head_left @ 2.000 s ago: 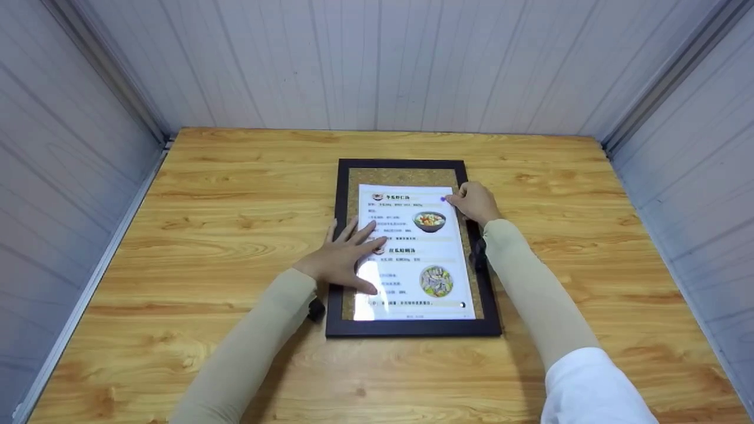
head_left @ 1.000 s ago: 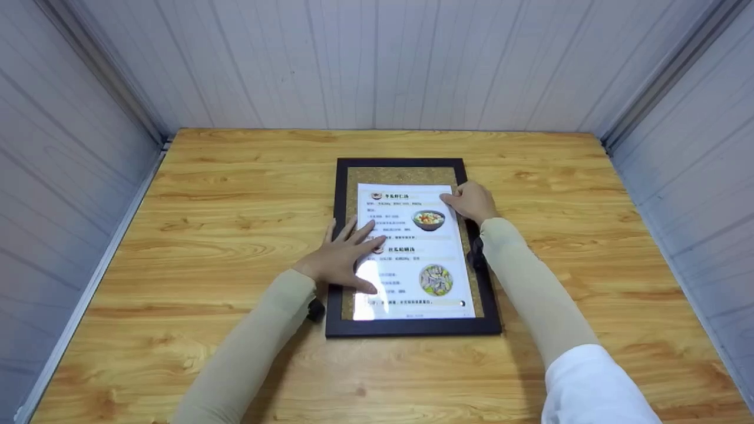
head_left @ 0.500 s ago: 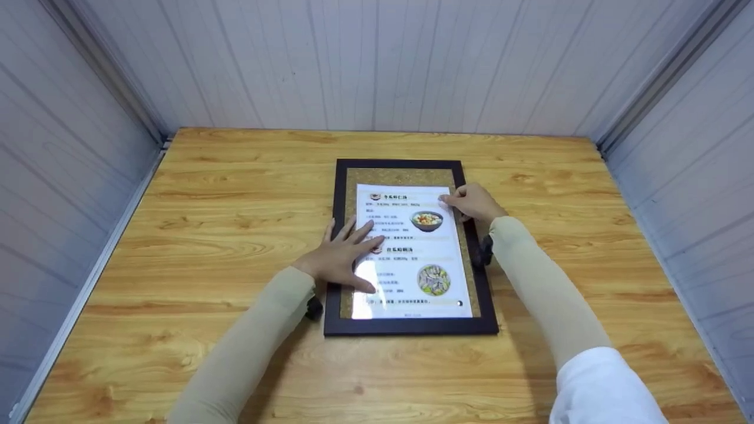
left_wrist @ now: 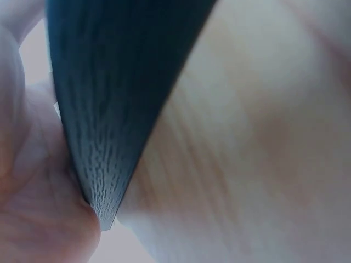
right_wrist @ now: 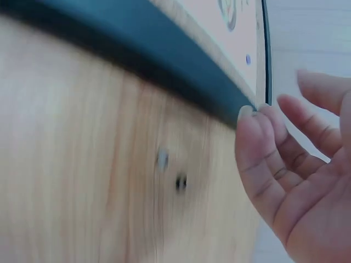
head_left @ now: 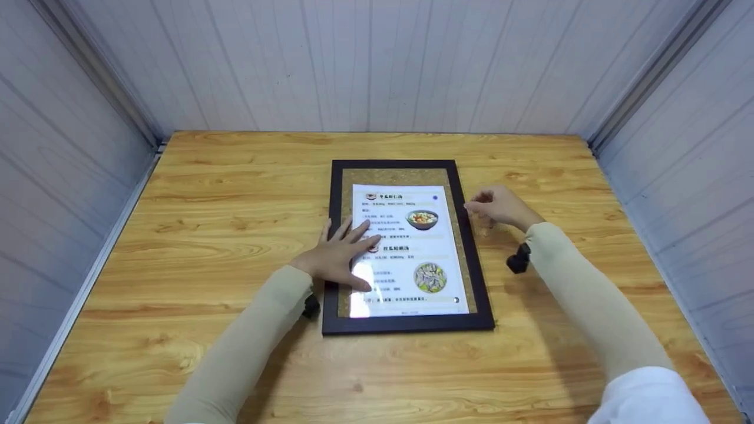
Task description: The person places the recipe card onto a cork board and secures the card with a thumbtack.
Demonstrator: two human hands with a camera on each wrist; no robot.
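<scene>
A black-framed cork board (head_left: 406, 325) lies on the table, bearing a glossy white sheet (head_left: 400, 277) printed with Chinese text and two pictures of food. My left hand (head_left: 334, 260) rests with spread fingers across the sheet's left side; in the left wrist view its palm sits beside the black frame (left_wrist: 109, 109). A blue pushpin (head_left: 435, 198) is in the sheet's top right corner, a dark one (head_left: 456, 300) near the bottom right. My right hand (head_left: 500, 208) is just right of the board, fingers loosely curled, thumb meeting a finger, nothing visible between them.
Two small blurred objects, one whitish (right_wrist: 162, 159) and one black (right_wrist: 181, 182), lie on the wooden table (right_wrist: 82, 164) beside the frame. Pale panel walls (head_left: 377, 70) enclose the table at the back and both sides.
My right hand has left the blue pushpin at the top right corner and moved right, off the board. The pushpin, covered before, now shows. My left hand stays put.
</scene>
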